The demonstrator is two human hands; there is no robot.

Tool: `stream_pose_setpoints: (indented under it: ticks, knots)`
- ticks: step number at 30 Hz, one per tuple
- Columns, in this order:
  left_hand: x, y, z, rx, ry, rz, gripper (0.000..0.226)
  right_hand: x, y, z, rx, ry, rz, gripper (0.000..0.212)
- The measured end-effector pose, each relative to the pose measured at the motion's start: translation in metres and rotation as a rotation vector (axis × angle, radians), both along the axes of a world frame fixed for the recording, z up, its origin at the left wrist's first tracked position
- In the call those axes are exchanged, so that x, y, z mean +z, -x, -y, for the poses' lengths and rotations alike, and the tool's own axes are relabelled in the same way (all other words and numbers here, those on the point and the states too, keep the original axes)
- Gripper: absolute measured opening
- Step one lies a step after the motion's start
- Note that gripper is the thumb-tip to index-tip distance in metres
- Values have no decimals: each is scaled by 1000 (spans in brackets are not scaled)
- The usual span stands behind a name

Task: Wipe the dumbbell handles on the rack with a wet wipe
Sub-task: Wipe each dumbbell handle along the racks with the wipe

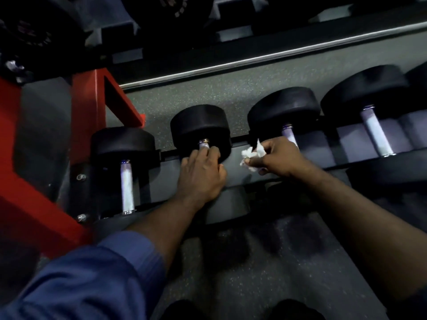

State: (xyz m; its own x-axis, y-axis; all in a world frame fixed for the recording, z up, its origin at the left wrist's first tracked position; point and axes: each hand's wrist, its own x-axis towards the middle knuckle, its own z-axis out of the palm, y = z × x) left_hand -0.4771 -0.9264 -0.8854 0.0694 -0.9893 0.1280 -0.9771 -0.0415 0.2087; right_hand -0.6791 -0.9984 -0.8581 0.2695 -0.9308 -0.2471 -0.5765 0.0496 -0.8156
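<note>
Several black dumbbells with silver handles lie side by side on the low rack (242,158). My left hand (201,174) grips the handle of the second dumbbell (199,125) from the left and hides most of that handle. My right hand (277,158) pinches a crumpled white wet wipe (251,154) between the second and third dumbbell (284,109). It covers the near part of the third dumbbell's handle (288,135). The first dumbbell's handle (127,185) and the fourth dumbbell's handle (376,132) are bare.
A red rack frame (92,100) stands at the left, with black weight plates (30,35) above it. Speckled grey rubber floor (196,88) lies behind the rack, and dark floor (254,262) in front. My blue sleeve (92,278) fills the lower left.
</note>
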Motion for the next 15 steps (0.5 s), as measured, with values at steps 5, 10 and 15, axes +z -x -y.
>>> stream_pose_setpoints:
  ticks: [5, 10, 15]
  knots:
    - [24, 44, 56, -53, 65, -295, 29, 7, 62, 12, -281, 117, 93, 11]
    - [45, 90, 119, -163, 140, -398, 33, -11, 98, 37, -485, 25, 241, 23]
    - [53, 118, 175, -254, 30, -548, 38, -56, 109, 83, -602, 14, 212, 58]
